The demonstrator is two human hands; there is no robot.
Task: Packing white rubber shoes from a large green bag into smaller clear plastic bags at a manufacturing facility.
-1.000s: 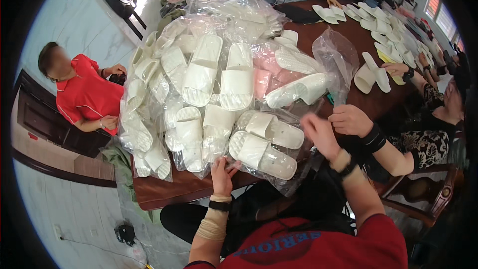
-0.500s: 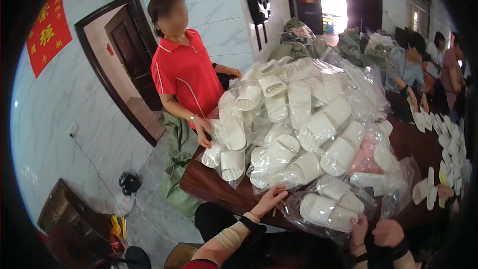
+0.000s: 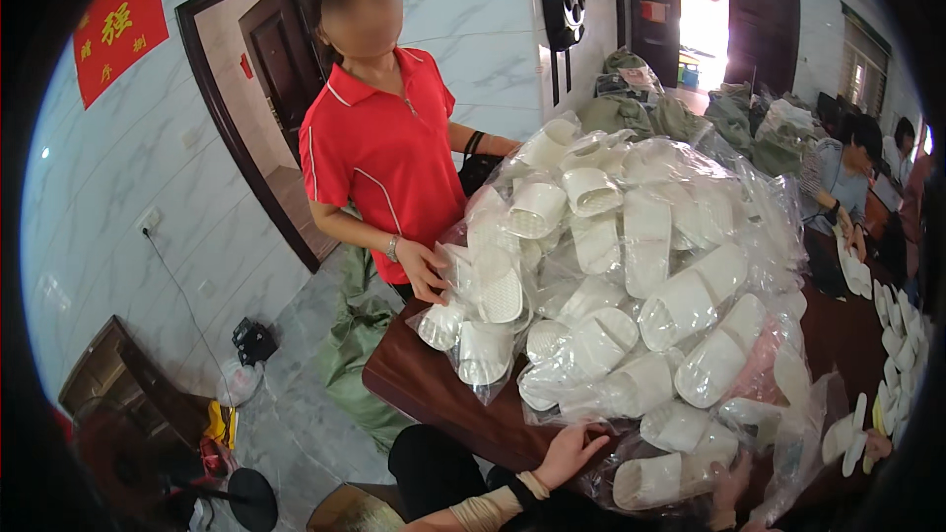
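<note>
Beside the table's near edge, my left hand (image 3: 572,453) lies with its fingers stretched out, touching the clear plastic near a bagged pair of white slippers (image 3: 650,478). My right hand (image 3: 731,485) is at the right end of that pair, partly behind plastic film, and its fingers appear closed on it. Just beyond rises a large heap of white slippers (image 3: 680,300) in clear bags. A pink item (image 3: 757,365) shows through one bag. Across the heap, a person in a red shirt (image 3: 389,163) rests one hand (image 3: 422,271) on the bags.
The dark red-brown table (image 3: 419,360) carries the heap. Loose white slippers (image 3: 895,345) stand in rows at the right, where other people (image 3: 838,182) work. Green sacks (image 3: 631,103) are piled behind. On the floor at left are a fan (image 3: 251,498) and a wooden cabinet (image 3: 123,374).
The view has shifted, so the scene sits further right and lower. The near bagged pair has turned flatter. A closed hand seen at the lower right before is no longer visible.
</note>
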